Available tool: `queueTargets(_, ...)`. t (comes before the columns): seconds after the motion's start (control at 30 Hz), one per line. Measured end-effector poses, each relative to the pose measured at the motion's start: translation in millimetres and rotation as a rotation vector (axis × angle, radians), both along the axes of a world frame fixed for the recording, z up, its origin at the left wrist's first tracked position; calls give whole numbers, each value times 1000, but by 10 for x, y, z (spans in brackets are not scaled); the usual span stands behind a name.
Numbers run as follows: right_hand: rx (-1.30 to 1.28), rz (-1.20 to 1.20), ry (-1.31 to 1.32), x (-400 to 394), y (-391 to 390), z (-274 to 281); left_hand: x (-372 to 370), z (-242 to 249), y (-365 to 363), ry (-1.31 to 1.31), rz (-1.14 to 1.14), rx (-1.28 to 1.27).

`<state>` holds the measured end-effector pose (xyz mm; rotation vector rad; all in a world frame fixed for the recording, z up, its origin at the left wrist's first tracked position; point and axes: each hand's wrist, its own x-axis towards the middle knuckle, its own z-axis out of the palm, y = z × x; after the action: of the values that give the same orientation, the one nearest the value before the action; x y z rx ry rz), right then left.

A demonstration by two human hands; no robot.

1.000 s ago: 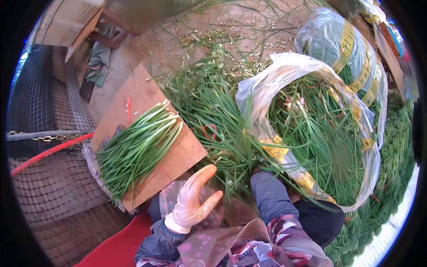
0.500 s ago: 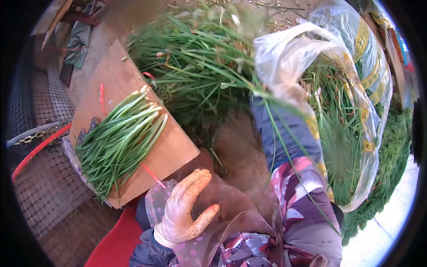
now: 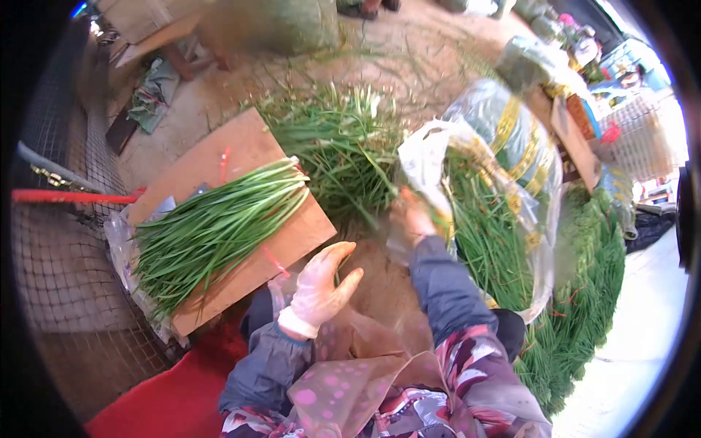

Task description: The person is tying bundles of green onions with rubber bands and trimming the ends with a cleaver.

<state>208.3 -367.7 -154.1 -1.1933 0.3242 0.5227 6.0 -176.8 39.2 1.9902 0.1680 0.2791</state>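
A neat bunch of long green stems with white ends [image 3: 223, 226] lies across a flat tan wooden board [image 3: 305, 228], at ten o'clock from the pale-gloved left hand [image 3: 321, 283], its thumb and fingers spread wide. At twelve o'clock sprawls a loose green heap of stems [image 3: 336, 142]. At two o'clock the right hand [image 3: 412, 215], too blurred to tell whether it grips anything, is beside a clear plastic bag with yellow bands [image 3: 427, 155].
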Motion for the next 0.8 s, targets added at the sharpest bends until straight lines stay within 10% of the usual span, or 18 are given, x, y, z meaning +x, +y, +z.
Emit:
queueTargets(0.27,-964,1392,-358,-1715,-106,1011,-254,-243,134,2,76,35)
queueTargets(0.53,-744,1136,-385,-1839,-415,1848,-225,-353,29,138,101,72)
queueTargets(0.8,-366,889,-198,-1891,-667,1819,-408,570,-368,-129,-71,6)
